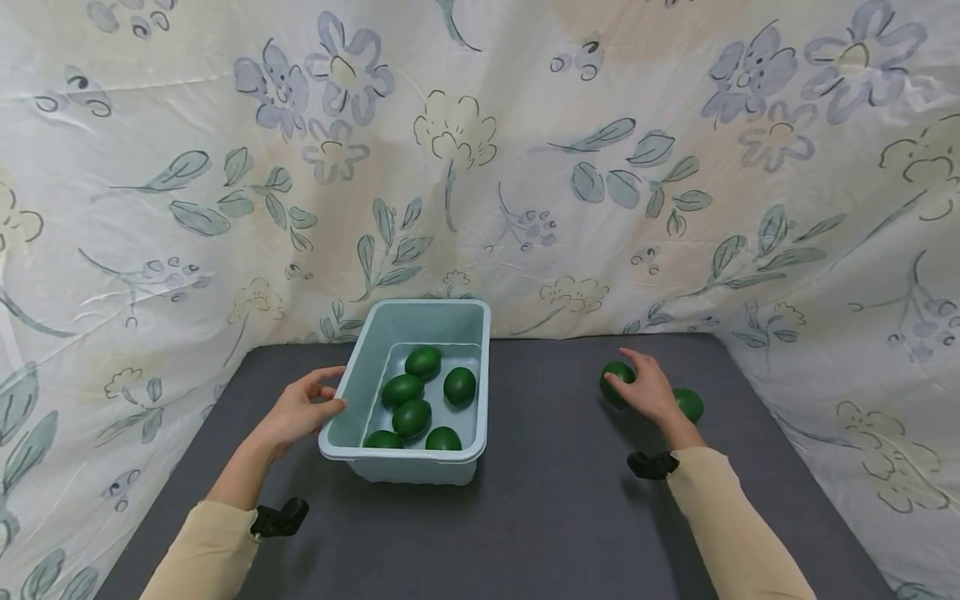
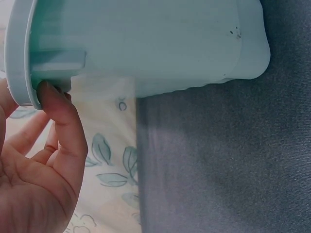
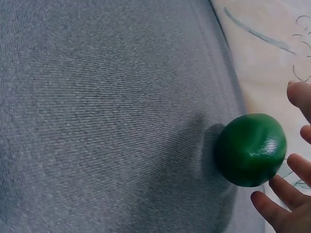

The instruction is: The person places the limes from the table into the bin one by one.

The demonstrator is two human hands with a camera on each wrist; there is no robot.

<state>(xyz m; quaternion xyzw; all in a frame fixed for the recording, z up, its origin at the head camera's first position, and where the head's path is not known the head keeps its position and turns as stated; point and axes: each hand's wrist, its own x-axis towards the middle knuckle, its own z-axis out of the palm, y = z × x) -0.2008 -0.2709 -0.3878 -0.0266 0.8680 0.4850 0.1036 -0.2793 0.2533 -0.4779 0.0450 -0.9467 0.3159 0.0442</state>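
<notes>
My left hand [image 1: 300,408] holds the left rim of a pale blue-green plastic tub [image 1: 420,472]. In the left wrist view, the thumb [image 2: 63,116] sits beneath the tub's rim [image 2: 18,53], and other fingers are partly hidden behind it. Several dark green, lime-like fruits [image 1: 411,418] lie inside the tub. At the right, my right hand [image 1: 651,393] hovers with spread fingers over another green fruit [image 1: 611,390]. The right wrist view has this glossy fruit [image 3: 250,149] on the cloth with fingers [image 3: 267,211] around its far side; contact cannot be made out.
One more green fruit [image 1: 688,405] lies just right of my right hand, partly hidden by it. The table has a dark grey cloth [image 1: 555,500]. A floral curtain [image 1: 525,167] hangs behind and along both sides.
</notes>
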